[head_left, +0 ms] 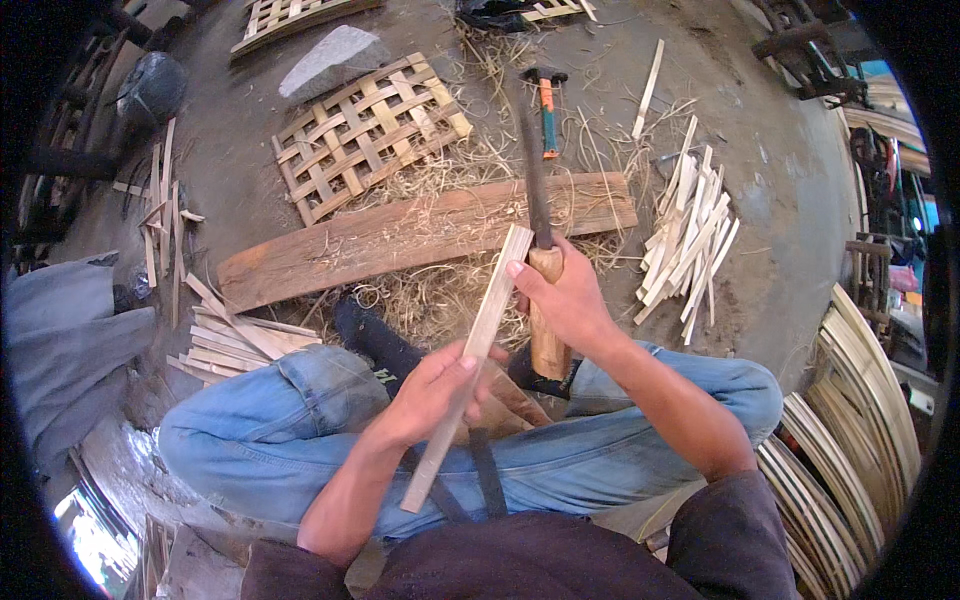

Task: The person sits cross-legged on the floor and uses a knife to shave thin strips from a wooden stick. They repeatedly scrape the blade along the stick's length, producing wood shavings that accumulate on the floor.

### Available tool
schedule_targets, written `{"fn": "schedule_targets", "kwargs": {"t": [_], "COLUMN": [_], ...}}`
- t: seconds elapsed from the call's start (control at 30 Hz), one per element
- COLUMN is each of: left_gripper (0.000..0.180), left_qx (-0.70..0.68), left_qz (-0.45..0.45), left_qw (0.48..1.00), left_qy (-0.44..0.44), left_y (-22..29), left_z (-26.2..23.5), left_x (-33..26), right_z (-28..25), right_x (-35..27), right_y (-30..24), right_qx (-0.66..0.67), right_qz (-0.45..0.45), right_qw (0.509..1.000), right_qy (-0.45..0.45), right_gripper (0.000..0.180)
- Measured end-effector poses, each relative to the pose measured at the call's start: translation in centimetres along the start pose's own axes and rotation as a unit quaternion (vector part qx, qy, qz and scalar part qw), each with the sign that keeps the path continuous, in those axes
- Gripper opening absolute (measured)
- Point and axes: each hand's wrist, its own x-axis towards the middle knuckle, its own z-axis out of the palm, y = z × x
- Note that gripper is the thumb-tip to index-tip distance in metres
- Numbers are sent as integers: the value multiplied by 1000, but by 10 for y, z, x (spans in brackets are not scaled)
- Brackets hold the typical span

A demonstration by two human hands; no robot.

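Note:
A pale flat bamboo strip (487, 318) slants across my lap, its far end near the knife. My left hand (432, 388) grips it around the middle, thumb on top. In my right hand (572, 300) is a knife (536, 180), with a long dark blade pointing away from me and a thick wooden handle (550, 350). The right thumb also presses on the strip's upper end. Just beyond my hands a worn wooden plank (400, 245) lies on the floor, among curly shavings (430, 285).
Behind the plank are a woven slat panel (365, 130), a grey stone block (333, 62) and a hammer (547, 115) with an orange and green handle. Cut strips lie in a pile (690, 235) at right and another (235, 340) at left. Bundled long slats (830, 470) stand at lower right.

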Motion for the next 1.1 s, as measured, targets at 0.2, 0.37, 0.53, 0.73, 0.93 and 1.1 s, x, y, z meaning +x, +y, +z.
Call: {"fn": "schedule_targets", "kwargs": {"t": [0.2, 0.37, 0.53, 0.73, 0.93, 1.1], "left_gripper": [37, 35, 27, 22, 26, 28], "left_qx": [60, 113, 71, 148, 139, 152], "left_qz": [-10, 34, 0, 37, 12, 26], "left_qw": [993, 987, 985, 976, 977, 978], "left_qy": [100, 108, 155, 154, 161, 138], "left_y": [-4, 0, -2, -21, -13, -17], "left_z": [-5, -2, -2, -13, -10, -8], "left_x": [-3, 1, 0, 12, 15, 2], "right_z": [11, 18, 9, 3, -4, -54], "right_x": [-70, -94, -25, -28, 2, 25], "right_y": [-76, -96, -12, 22, 39, 10], "right_qx": [-425, -515, -471, -455, -502, -495], "right_qz": [-110, -259, -167, -195, -140, -77], "right_qw": [886, 797, 862, 859, 853, 865], "right_qy": [-151, -180, -82, -134, -39, -18], "right_gripper": [37, 15, 23, 24, 18, 15]}}
